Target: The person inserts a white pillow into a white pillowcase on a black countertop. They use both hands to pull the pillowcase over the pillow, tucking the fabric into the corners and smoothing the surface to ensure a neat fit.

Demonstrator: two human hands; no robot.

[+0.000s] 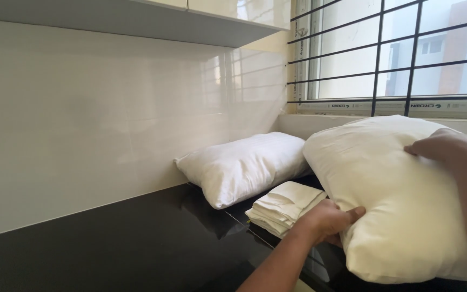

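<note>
Near pillow: a plump cream-white pillow stands tilted at the right, its lower edge down on the black table, its top leaning toward the window.
Left hand: the left hand clasps the pillow's lower left edge, thumb on the front face, fingers curled under and behind the edge; grip closed on the near pillow.
Right hand: the right hand lies over the pillow's upper right corner, fingers bent down onto the fabric and pressing it in; grip closed on the same pillow, though the fingertips are partly out of sight at the picture's edge.
Far pillow: a second white pillow, with a faint stripe in its cover, lies on the table against the glossy white wall, its right end tucked behind the held one.
Folded cloths: a small stack of folded white cloths lies on the table between the two pillows, just beside the left hand, and it seems to touch the near pillow's edge.
Table: dark, shiny, mirroring the far pillow and the cloths.
Window: behind the near pillow, a window with black bars, daylight and a building outside.
Shelf: a pale cupboard underside runs along the top of the wall.
</note>
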